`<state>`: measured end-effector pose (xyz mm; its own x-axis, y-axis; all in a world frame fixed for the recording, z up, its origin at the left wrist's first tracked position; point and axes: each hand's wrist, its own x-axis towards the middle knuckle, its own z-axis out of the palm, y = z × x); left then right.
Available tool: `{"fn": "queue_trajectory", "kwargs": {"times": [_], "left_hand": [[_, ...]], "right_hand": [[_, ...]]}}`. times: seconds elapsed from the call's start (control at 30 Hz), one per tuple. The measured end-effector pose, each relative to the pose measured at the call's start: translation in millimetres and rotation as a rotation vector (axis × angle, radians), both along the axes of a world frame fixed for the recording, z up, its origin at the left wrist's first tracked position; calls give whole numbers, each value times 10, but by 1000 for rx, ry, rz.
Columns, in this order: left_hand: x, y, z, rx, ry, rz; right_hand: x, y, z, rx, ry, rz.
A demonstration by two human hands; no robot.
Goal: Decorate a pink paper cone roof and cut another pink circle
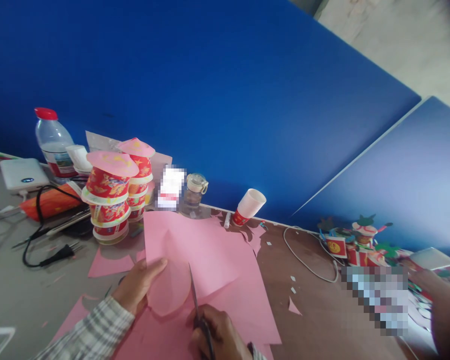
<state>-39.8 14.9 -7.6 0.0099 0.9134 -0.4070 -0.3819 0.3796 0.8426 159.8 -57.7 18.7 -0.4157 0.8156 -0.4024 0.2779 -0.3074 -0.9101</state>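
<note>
Head view: pink cutout [170, 292] pinched in left hand [135, 286]; scissors [194, 291] gripped in right hand [223, 331], forward-pointing beside cutout's right edge.

Not making out any words or numbers; seeing a label [61, 162] too small to read on the bottle [52, 132], blurred print on the red cups [108, 186], unclear marks on the power bank [20, 171].

one head-worn view looks forward and down from the near side of the table [318, 310], close above the pink paper [213, 247], facing the far blue partition [195, 95].
</note>
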Motion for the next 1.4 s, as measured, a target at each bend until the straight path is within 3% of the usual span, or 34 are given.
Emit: {"fn": "queue_trajectory", "kwargs": {"times": [0.3,0.8,1.4], "left_hand": [[-7,6,99,7,0,21],[-101,54,-27,84,57,-34],[-140,61,56,120,111,-55]], "right_hand": [[2,4,19,3,-7,20],[13,-6,8,31,-14,34],[21,3,-23,-18,19,44]]}}
